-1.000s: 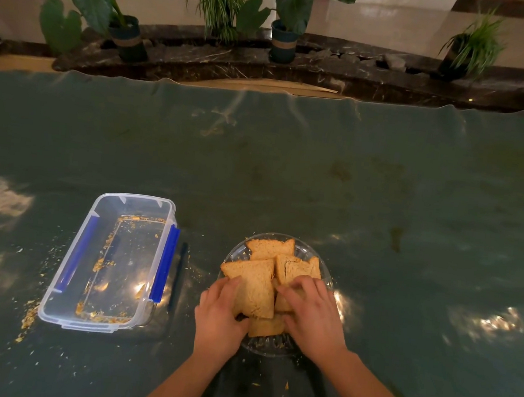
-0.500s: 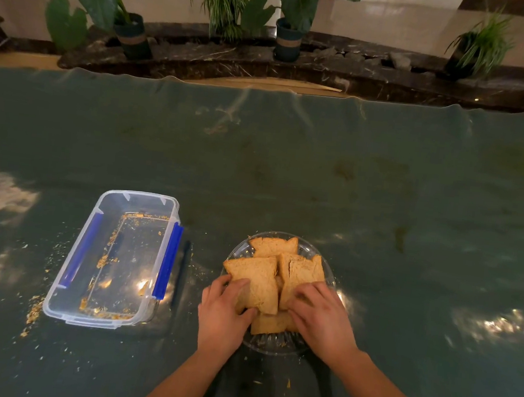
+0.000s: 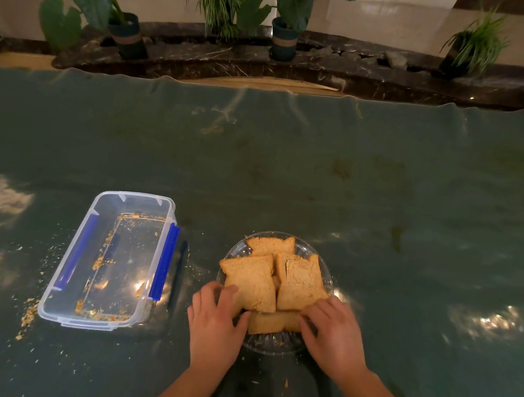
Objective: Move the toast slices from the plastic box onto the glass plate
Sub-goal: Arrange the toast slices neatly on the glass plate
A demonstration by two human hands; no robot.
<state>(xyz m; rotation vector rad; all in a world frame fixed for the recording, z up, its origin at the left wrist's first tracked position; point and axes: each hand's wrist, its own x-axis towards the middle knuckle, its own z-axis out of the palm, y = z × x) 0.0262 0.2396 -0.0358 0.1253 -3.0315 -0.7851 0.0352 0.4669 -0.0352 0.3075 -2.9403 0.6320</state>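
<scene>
Several toast slices point(image 3: 299, 282) lie overlapping on the round glass plate point(image 3: 272, 346) near the table's front. My left hand point(image 3: 215, 322) rests at the plate's left side. Its fingertips touch the near corner of the left slice point(image 3: 251, 282), and its thumb sits against the front slice point(image 3: 274, 322). My right hand point(image 3: 334, 333) lies at the plate's right side with its fingertips on the right end of that front slice. Neither hand lifts a slice. The clear plastic box point(image 3: 136, 198) with blue clips stands to the left and holds only crumbs.
A dark pen-like stick point(image 3: 178, 273) lies just right of the box. Crumbs are scattered over the green tablecloth point(image 3: 320, 178) around the box. Potted plants point(image 3: 284, 37) stand on a dark ledge beyond the table's far edge.
Both hands have slid back toward me, off the tops of the slices to their near edges, so more toast shows. The box has not moved.
</scene>
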